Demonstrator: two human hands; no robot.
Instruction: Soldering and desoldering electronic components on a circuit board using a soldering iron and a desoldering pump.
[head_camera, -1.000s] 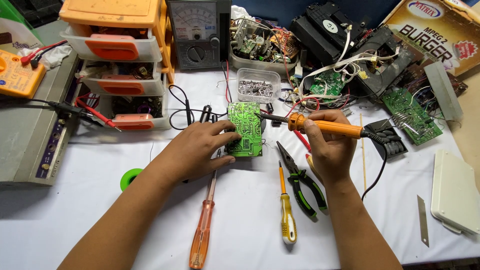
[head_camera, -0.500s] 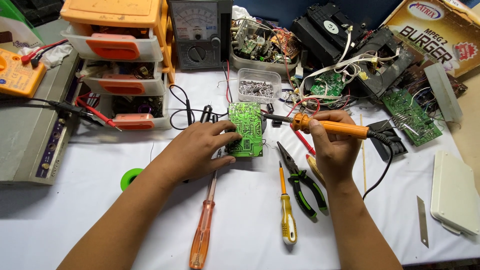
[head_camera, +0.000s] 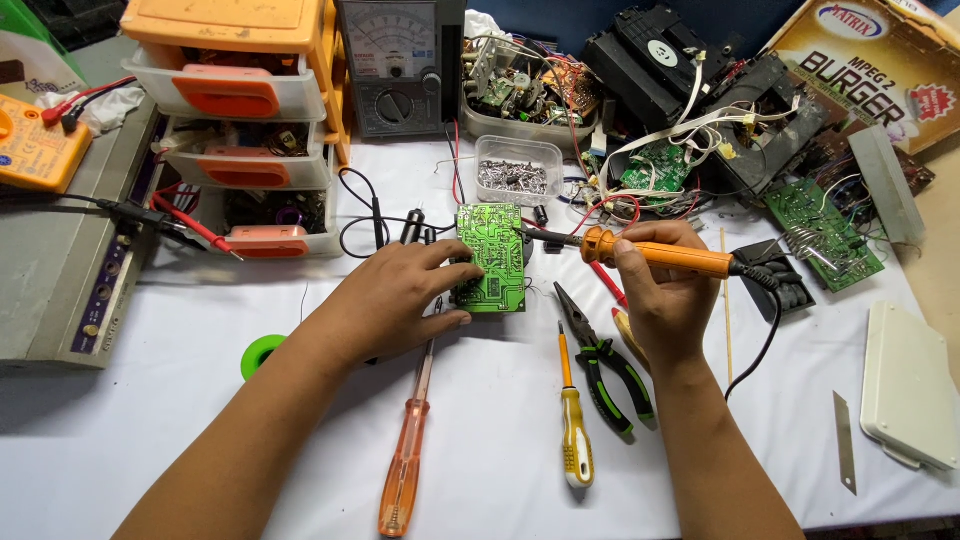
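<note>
My left hand (head_camera: 395, 300) steadies the green board (head_camera: 492, 257), propped up on edge on the white tabletop (head_camera: 480, 450); thumb under its lower left corner, fingers (head_camera: 455, 258) pressed against its left side, solder face toward me. My right hand (head_camera: 665, 295) is clenched around the orange handle of the soldering iron (head_camera: 640, 250), held level, pointing left. Its tip meets the board's right edge near the top; whether it actually touches a joint I cannot tell from this angle. The iron's black cord drops off the handle's rear, past my right wrist. Just below the board lie two screwdrivers: a clear orange one (head_camera: 405, 455) beneath my left hand and a yellow-handled one (head_camera: 572, 420), with green-gripped pliers (head_camera: 605, 365) beside it, all near my right forearm. Behind the board, a clear tub (head_camera: 518, 170) of small metal parts. Green tape roll (head_camera: 262, 355) peeks out left of my left forearm. Orange drawer unit (head_camera: 240, 120) stands at back left, an analog meter (head_camera: 398, 62) beside it.
</note>
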